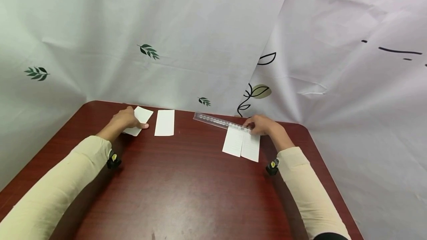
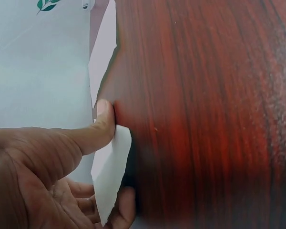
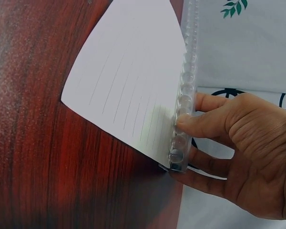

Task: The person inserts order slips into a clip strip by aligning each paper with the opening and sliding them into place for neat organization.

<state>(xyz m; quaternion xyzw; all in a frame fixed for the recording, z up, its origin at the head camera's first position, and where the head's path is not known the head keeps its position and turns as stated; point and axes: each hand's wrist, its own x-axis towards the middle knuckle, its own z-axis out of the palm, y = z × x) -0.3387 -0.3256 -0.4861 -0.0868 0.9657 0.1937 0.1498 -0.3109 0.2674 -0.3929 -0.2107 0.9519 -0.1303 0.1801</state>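
Note:
At the far left of the table, my left hand (image 1: 125, 118) pinches a piece of white paper (image 1: 142, 115). In the left wrist view its thumb (image 2: 101, 125) lies over this paper and the fingers curl at its lower edge. On the right, my right hand (image 1: 263, 124) grips the end of a clear plastic ruler (image 1: 213, 119) with a row of round bumps. The right wrist view has the thumb (image 3: 200, 122) on top of the ruler and the fingers behind it. The ruler overlaps the top edges of two lined paper pieces (image 1: 232, 142) lying side by side.
Another white paper piece (image 1: 164, 123) lies just right of my left hand. The dark red wooden table (image 1: 186, 180) ends at a hanging white cloth (image 1: 186, 40) with leaf prints, which stands along the back and right edges.

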